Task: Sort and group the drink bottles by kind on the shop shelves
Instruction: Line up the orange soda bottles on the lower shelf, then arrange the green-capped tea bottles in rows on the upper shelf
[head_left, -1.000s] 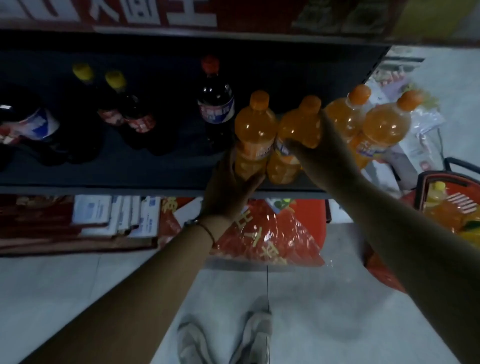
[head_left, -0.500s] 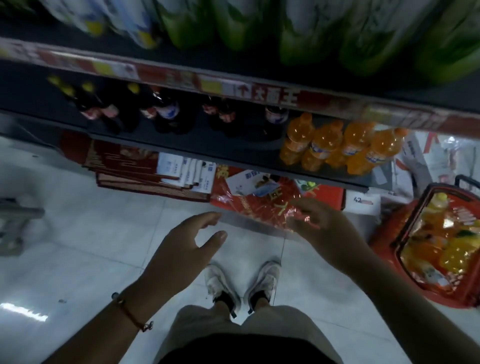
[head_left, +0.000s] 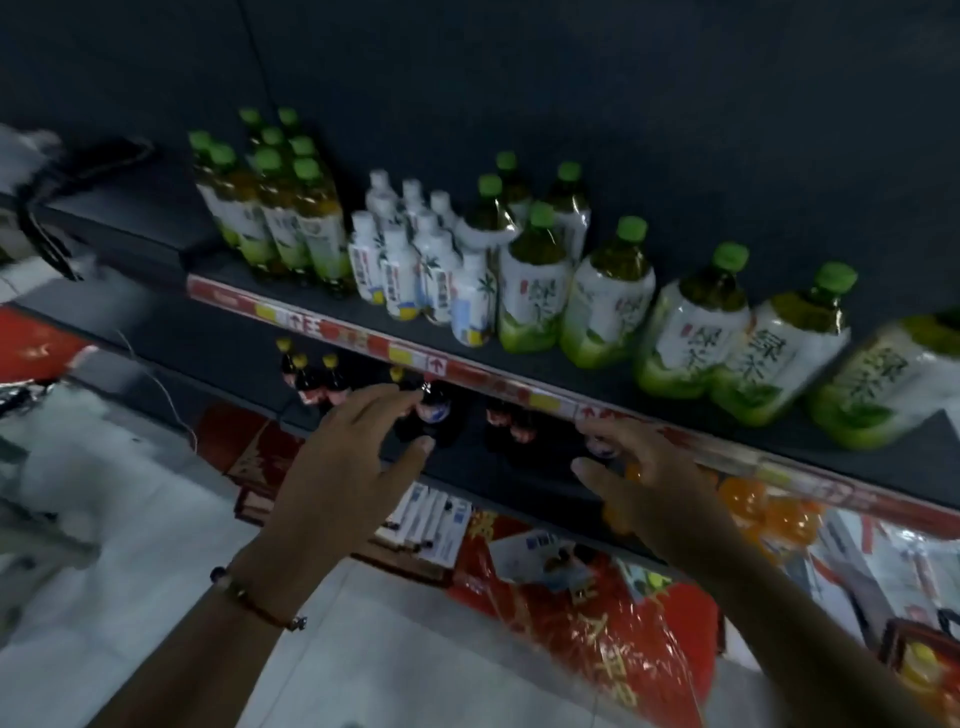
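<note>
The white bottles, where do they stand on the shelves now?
In the head view the white bottles stand left of centre on the upper shelf, with green-capped tea bottles close on both sides.

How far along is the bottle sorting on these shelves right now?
Done, it seems: the orange soda bottles stand bunched together at the lower shelf's right end. In hand: nothing; the left hand and right hand hover open and empty before the dark cola bottles. Left: the white-labelled milky bottles split the green-capped tea bottles on the upper shelf, and the dark bottles show mixed caps.
</note>
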